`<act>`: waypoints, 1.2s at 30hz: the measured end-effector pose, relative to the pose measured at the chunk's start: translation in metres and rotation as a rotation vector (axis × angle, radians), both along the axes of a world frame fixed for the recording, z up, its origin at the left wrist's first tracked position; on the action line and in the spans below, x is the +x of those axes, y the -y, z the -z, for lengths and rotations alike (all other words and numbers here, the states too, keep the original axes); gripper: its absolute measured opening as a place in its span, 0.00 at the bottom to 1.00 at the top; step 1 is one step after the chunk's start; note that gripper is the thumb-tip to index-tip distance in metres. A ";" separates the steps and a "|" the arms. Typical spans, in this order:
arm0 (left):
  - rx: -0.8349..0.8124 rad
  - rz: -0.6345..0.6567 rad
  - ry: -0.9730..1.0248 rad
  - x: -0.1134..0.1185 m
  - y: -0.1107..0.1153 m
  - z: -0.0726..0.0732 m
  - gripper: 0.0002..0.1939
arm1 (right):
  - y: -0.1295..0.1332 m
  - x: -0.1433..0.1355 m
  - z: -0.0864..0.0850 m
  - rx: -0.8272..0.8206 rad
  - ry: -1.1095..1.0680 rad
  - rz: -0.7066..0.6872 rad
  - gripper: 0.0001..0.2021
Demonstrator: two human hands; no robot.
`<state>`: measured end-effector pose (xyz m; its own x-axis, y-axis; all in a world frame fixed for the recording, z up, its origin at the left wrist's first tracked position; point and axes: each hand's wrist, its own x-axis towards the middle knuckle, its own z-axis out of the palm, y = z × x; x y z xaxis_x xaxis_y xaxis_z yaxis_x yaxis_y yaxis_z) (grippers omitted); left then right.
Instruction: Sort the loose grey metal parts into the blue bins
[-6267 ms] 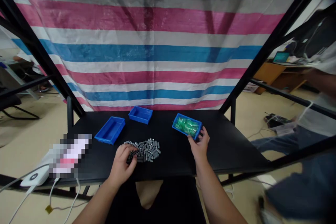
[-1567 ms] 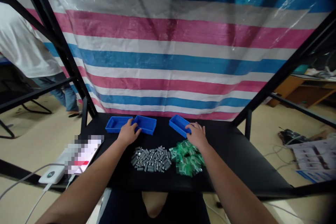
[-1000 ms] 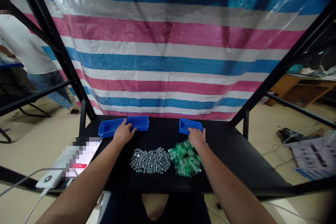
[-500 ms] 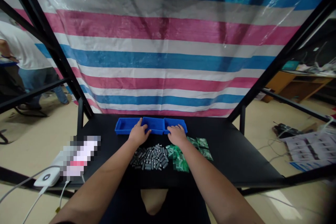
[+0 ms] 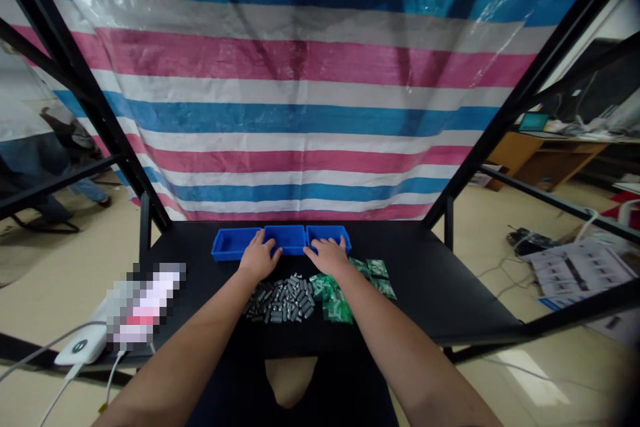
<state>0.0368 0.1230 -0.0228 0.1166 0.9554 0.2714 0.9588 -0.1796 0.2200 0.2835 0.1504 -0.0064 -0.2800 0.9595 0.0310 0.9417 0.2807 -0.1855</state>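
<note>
The person's left hand [image 5: 258,260] lies open and palm down, fingers extended over the area where the left blue tray [image 5: 227,255] meets the middle blue tray [image 5: 295,251], thumb pointing toward the middle tray's front wall. The right hand [image 5: 327,256] is likewise open, its spread fingers reaching over the front edge of the right blue tray [image 5: 325,232] and its thumb beside the junction with the middle tray; how firmly either hand presses cannot be told.

The three trays form a row along the far part of the black tabletop [image 5: 440,287]. The middle and right trays sit end to end; the left hand partly hides the left-hand junction.

Nearer the body, between the forearms, lies a loose heap of small gray cylindrical pieces [image 5: 285,299]. Just to its right are green-tinted clear packets [image 5: 337,300], partly covered by the right forearm, with further packets showing beyond that arm.

At the table's left end is a pixelated, bright-screened device [image 5: 150,300], with a white cabled unit [image 5: 83,347] beside it. Behind the table hangs a sheet striped blue, white and pink [image 5: 300,100], flanked by black frame bars [image 5: 510,110]. A wooden desk [image 5: 520,153] stands at right; another person's legs [image 5: 45,163] appear at left.
</note>
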 end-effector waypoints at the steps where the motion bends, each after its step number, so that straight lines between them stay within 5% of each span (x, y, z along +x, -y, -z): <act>1: 0.003 0.004 0.007 0.000 0.000 0.000 0.19 | 0.001 -0.001 -0.001 -0.003 -0.009 -0.004 0.27; 7: 0.163 -0.016 0.011 -0.002 0.012 -0.023 0.19 | 0.011 0.011 -0.013 0.203 -0.198 -0.034 0.17; 12: 0.316 0.025 0.159 -0.023 0.061 -0.036 0.15 | 0.043 0.090 0.001 0.536 -0.403 0.081 0.13; 15: 0.379 0.092 0.306 -0.037 0.101 -0.018 0.12 | 0.079 0.148 0.033 0.561 -0.435 0.237 0.19; 18: 0.375 0.068 0.357 -0.046 0.132 0.009 0.10 | 0.112 0.187 0.065 0.297 -0.355 0.144 0.29; 21: 0.397 0.014 0.370 -0.053 0.142 0.030 0.07 | 0.133 0.206 0.081 0.201 -0.322 0.151 0.24; 25: 0.391 -0.095 0.456 -0.060 0.135 0.040 0.07 | 0.145 0.206 0.078 0.351 -0.436 0.263 0.18; 29: 0.339 -0.089 0.489 -0.060 0.132 0.041 0.07 | 0.145 0.174 0.060 0.420 -0.644 0.429 0.20; 33: 0.320 -0.072 0.506 -0.057 0.134 0.040 0.05 | 0.116 0.129 0.025 0.182 -0.644 0.095 0.18; 36: 0.308 -0.082 0.528 -0.057 0.134 0.039 0.05 | 0.078 0.101 -0.006 0.389 -0.725 0.091 0.17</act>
<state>-0.0201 -0.0110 -0.0616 -0.1789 0.8241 0.5374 0.7479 -0.2410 0.6185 0.3841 0.0727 -0.0003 0.0158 0.8609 0.5085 0.6476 0.3787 -0.6613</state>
